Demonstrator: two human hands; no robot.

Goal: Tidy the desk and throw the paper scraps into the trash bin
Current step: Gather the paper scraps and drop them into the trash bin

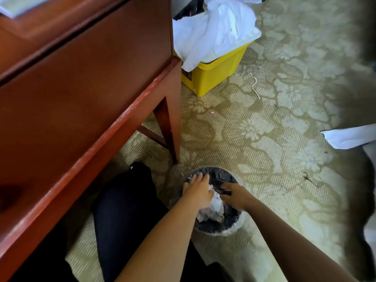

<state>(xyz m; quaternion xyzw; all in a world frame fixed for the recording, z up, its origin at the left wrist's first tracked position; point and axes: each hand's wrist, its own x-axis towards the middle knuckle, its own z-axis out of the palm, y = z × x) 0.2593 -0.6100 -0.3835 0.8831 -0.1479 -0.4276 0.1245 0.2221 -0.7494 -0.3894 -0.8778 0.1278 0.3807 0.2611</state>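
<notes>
A small round trash bin [220,228] with a dark liner stands on the carpet beside the desk's leg. White crumpled paper scraps [215,208] lie inside it. My left hand [196,190] is over the bin's far left side, fingers spread flat and pointing away, pressing down beside the paper. My right hand [236,195] reaches in from the right, its fingers bent down onto the scraps. Both hands hide part of the bin's mouth. The red-brown wooden desk [81,88] fills the left of the view.
A yellow plastic tub [215,76] draped with white cloth stands behind the desk's corner. A white sheet [350,137] lies at the right edge on the patterned carpet. A thin cord lies near the tub. My dark-trousered leg [124,200] is left of the bin.
</notes>
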